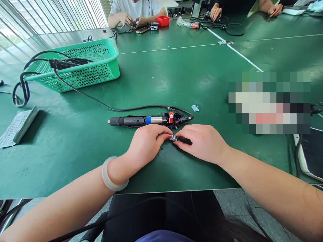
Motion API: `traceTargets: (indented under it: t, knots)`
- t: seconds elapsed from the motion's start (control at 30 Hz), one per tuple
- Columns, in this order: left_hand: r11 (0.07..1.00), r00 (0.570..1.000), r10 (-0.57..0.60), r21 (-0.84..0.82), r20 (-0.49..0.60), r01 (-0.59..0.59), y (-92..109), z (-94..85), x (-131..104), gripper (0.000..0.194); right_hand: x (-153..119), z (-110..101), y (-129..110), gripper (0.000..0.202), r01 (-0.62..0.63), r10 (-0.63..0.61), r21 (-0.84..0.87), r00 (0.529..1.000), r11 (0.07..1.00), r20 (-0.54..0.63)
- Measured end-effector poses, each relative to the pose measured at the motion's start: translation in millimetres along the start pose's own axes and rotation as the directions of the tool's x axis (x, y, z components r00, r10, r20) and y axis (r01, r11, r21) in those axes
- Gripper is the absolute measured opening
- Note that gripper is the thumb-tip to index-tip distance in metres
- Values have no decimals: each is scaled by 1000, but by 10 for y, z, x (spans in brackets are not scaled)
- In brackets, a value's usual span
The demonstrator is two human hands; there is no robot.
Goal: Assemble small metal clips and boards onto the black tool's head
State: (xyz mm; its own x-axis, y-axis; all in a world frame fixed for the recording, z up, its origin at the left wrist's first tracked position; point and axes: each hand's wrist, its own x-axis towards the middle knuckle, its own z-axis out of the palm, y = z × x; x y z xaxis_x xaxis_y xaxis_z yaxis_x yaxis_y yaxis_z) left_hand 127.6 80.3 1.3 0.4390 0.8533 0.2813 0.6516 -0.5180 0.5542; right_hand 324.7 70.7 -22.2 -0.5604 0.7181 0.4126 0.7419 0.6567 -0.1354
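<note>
Between my fingertips is a small circuit board (173, 138), pale with dark parts on it. My left hand (148, 141) pinches its left end, and my right hand (203, 143) has thumb and fingers closed at its right end. Just beyond my hands lies an opened electric screwdriver (133, 121), black with a blue band and a bare metal body. A red part (171, 117) and thin wires show at its exposed right end. From there a black cable (113, 108) curves back to the left. A small light-coloured piece (195, 108) lies right of the tool.
A green mesh basket (111, 69) holding black cables stands at the back left. A wrapped paper packet (19, 126) lies at the left. Two people sit across the green table (156, 87), with a red box (163, 21) there. A pixelated patch hides things at the right.
</note>
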Motion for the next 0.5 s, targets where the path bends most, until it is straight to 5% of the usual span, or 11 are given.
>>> traceTargets:
  t: [0.2,0.5]
  knots:
    - [984,982,162,87,-97,-154,-78,71,-7,9,4,4,-2,19,-1,1,7,1000,1000,6]
    - [994,995,91,70,-34,-88,-82,76,-5,10,0,2,-4,17,-13,13,9,1000,1000,14]
